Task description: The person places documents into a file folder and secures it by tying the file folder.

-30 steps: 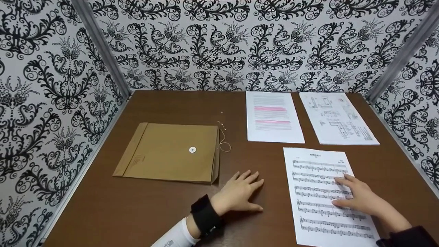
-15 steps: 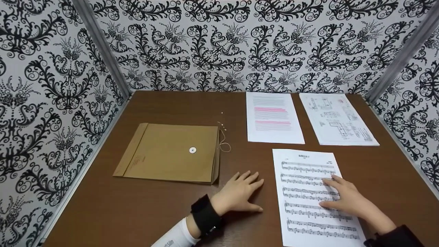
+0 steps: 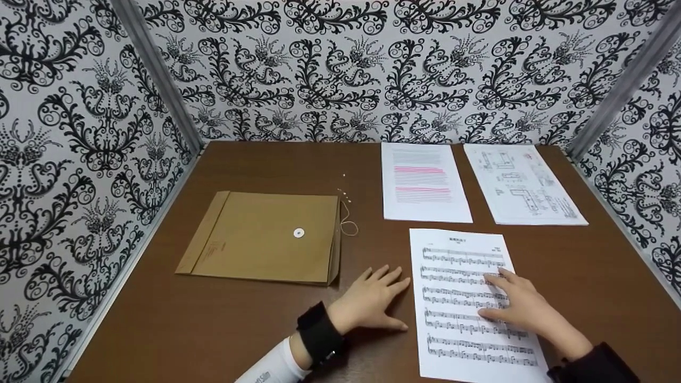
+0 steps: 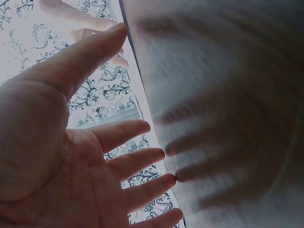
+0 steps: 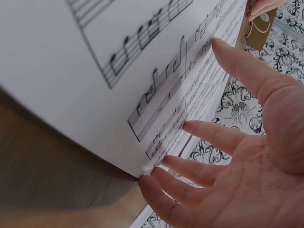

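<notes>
A sheet of music (image 3: 463, 340) lies on the brown table in front, printed with several rows of staves. My right hand (image 3: 518, 306) rests on its right side, fingers spread and fingertips touching the paper. The right wrist view shows the palm (image 5: 247, 180) raised off the sheet, with only the fingertips down. My left hand (image 3: 370, 298) stands on the bare table just left of the sheet, fingers spread and holding nothing. In the left wrist view its fingertips (image 4: 156, 154) meet the dark tabletop. Left of that hand lies a brown envelope (image 3: 266, 234) with a white button.
Behind the sheet music lie a text page with pink highlighting (image 3: 420, 210) and a page of technical drawings (image 3: 505, 210). A thin string (image 3: 348, 226) trails from the envelope's right edge. Patterned walls (image 3: 340, 69) enclose the table's (image 3: 175, 330) back and sides.
My right hand has slid the sheet music leftward across the table, close to my left hand. The left hand, envelope and two back pages have stayed put.
</notes>
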The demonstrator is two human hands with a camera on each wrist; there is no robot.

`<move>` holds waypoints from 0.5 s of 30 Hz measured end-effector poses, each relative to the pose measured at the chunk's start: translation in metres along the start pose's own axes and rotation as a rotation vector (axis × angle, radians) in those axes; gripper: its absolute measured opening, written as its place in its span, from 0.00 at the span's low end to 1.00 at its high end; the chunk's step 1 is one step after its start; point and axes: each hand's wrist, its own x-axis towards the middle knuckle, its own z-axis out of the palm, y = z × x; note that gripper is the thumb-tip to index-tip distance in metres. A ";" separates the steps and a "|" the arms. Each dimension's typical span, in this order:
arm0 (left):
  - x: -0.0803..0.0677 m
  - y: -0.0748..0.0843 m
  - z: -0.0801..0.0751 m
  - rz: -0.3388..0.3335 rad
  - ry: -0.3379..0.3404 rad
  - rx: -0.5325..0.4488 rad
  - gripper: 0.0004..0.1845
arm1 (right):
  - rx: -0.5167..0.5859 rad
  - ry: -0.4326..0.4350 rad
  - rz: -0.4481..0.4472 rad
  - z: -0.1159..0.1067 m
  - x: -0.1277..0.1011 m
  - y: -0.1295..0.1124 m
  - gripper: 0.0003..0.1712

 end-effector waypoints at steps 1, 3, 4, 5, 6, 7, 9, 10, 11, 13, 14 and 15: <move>0.000 0.000 0.000 0.001 0.002 -0.001 0.50 | 0.003 -0.003 0.002 0.000 0.000 -0.002 0.50; 0.000 0.000 0.000 0.004 0.006 -0.004 0.50 | 0.007 -0.009 0.003 0.001 0.001 -0.006 0.50; 0.000 0.000 0.000 0.006 0.010 -0.003 0.50 | 0.009 -0.012 0.004 0.001 0.002 -0.008 0.50; -0.001 0.000 0.000 0.009 0.015 -0.003 0.50 | 0.006 -0.010 -0.002 0.001 0.002 -0.010 0.50; -0.001 0.000 0.000 0.012 0.022 -0.001 0.50 | 0.003 -0.009 -0.005 0.002 0.003 -0.012 0.50; -0.001 -0.001 0.000 0.015 0.026 0.001 0.50 | 0.001 -0.010 -0.008 0.002 0.003 -0.015 0.50; -0.002 -0.001 -0.001 0.017 0.033 0.004 0.49 | -0.009 -0.005 -0.016 0.003 0.004 -0.018 0.50; -0.003 -0.001 -0.001 0.017 0.036 0.007 0.49 | -0.013 -0.003 -0.020 0.004 0.004 -0.020 0.50; -0.003 -0.001 0.000 0.017 0.038 0.009 0.48 | -0.018 0.001 -0.025 0.005 0.005 -0.022 0.50; -0.003 -0.001 0.000 0.011 0.039 0.017 0.49 | -0.019 0.002 -0.026 0.005 0.006 -0.025 0.50; -0.003 -0.001 -0.001 0.008 0.038 0.021 0.48 | -0.021 0.004 -0.028 0.006 0.006 -0.026 0.49; -0.003 -0.001 -0.001 0.004 0.036 0.021 0.49 | -0.022 0.004 -0.029 0.006 0.007 -0.027 0.49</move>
